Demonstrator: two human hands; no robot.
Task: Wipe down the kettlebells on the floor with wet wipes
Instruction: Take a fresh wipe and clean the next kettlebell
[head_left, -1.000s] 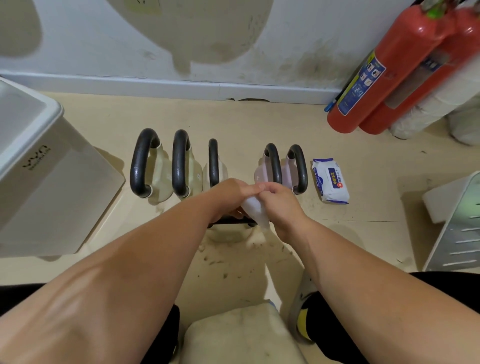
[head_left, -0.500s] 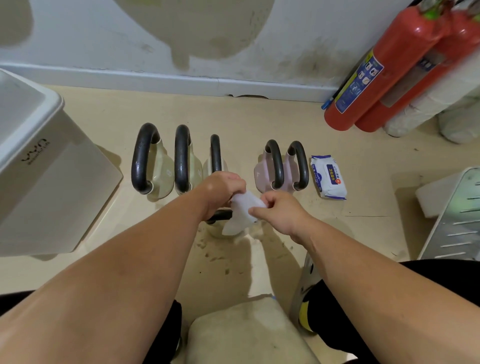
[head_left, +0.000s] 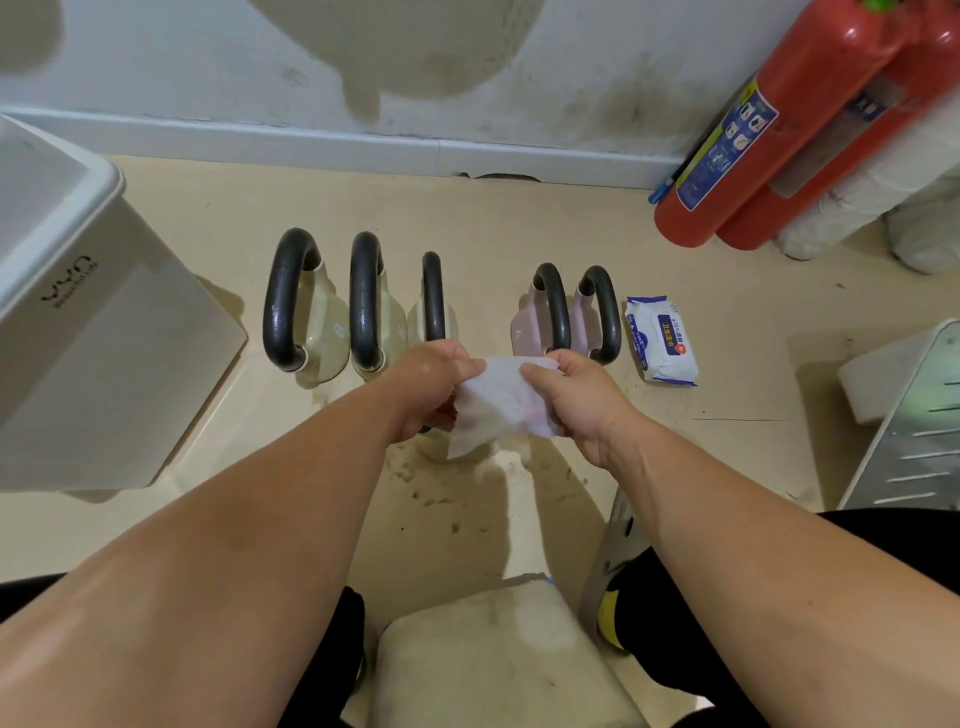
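Note:
Several kettlebells with black handles stand in a row on the floor: cream ones on the left, pink ones on the right. One more cream kettlebell sits nearer to me, mostly hidden under my hands. A white wet wipe is stretched between my left hand and my right hand, each pinching one side of it above that kettlebell. The wet wipe pack lies flat just right of the pink kettlebells.
A white plastic bin stands at the left. Two red fire extinguishers lean on the wall at the back right. A grey metal rack is at the right edge. A stained cushion sits between my knees.
The wipe was bunched between my hands; my hands have pulled apart and spread it open into a flat sheet. The view has shifted slightly.

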